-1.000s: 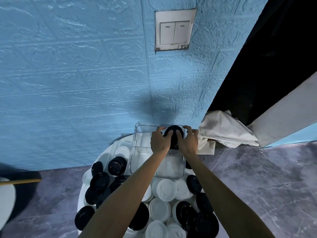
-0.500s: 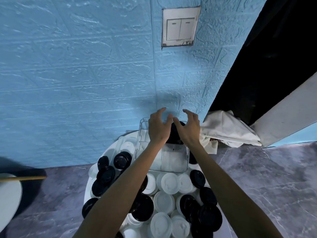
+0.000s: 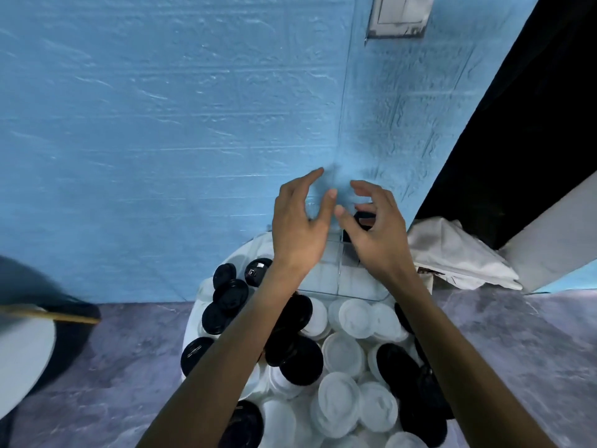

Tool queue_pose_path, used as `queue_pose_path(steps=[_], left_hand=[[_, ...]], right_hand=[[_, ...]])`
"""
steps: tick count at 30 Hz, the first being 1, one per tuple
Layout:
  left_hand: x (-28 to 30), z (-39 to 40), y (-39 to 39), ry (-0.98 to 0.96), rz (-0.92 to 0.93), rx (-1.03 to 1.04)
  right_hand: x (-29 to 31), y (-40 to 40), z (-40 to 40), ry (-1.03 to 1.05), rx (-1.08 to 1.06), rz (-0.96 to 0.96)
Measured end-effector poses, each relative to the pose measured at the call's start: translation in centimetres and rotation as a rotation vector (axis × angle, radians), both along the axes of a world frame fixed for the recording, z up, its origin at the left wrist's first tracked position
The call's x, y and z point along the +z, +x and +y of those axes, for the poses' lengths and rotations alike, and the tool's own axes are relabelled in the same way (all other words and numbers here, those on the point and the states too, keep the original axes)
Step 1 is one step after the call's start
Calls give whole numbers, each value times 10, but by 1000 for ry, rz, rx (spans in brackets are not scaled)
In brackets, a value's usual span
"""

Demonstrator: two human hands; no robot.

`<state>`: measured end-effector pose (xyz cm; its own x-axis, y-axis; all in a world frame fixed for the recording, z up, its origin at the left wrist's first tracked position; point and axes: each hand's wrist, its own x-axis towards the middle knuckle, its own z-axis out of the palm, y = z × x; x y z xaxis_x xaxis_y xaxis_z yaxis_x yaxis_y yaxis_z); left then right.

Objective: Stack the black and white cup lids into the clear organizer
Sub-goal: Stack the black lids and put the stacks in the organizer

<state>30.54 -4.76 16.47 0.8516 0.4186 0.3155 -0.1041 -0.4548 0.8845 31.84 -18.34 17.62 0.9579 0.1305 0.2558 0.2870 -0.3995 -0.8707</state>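
Left hand (image 3: 298,227): raised above the far end of the organizer, fingers spread and loosely bent, holding nothing.
Right hand (image 3: 376,231): just beside the left, thumb tips close together — fingers spread and curved, nothing in its hold.
Organizer (image 3: 347,281): clear box on the far side of the white table (image 3: 193,321), close to the blue wall (image 3: 161,124); mostly hidden behind both hands, its near wall showing below the wrists.
Black lid in organizer (image 3: 363,219): a dark shape seen between the right hand's fingers, at the far end of the box; it seems to stand on edge, though the hand covers most of it.
Loose black lids (image 3: 231,294): scattered over the table, a cluster on the left and more under and right of the forearms.
Loose white lids (image 3: 355,318): piled just in front of the organizer and down the middle of the table, mixed with the black ones.
White cloth (image 3: 452,253): crumpled on the floor to the right of the table, against the wall.
Light switch (image 3: 399,14): on the wall — cut off by the top edge.
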Motion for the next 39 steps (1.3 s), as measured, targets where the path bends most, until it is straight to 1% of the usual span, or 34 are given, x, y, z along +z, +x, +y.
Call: queue_pose_path(steps=[4,8,11,12,15,17,21,26,34,39], left_hand=[[-20,14,-37,39,-72,-5],[-53,22,-77,109,-139,-14],[-85,24,-111,189,-223,-1],[-88,24,-118,198,-232,-1],[-113,22,-162,241,-279,14],[-124,19,-195,267,-291,33],[-135,15,-266,295,-274,47],[-166,16,-319,336,-231,94],[-234,50,-350,311,-78,182],[-254,69,-352,275,63,151]], right_hand=[[-19,-35,7,4,50,-82],[-53,-72,4,-69,118,-164],[-85,-103,-3,-94,151,-249],[-88,-109,-5,-93,160,-259],[-115,-147,-15,-96,205,-329],[-129,-173,-22,-82,212,-326],[-144,-230,-33,-53,179,-296],[-168,-270,-37,-63,192,-231],[-207,-280,-30,-72,227,-156],[-224,-277,-14,-154,290,-126]])
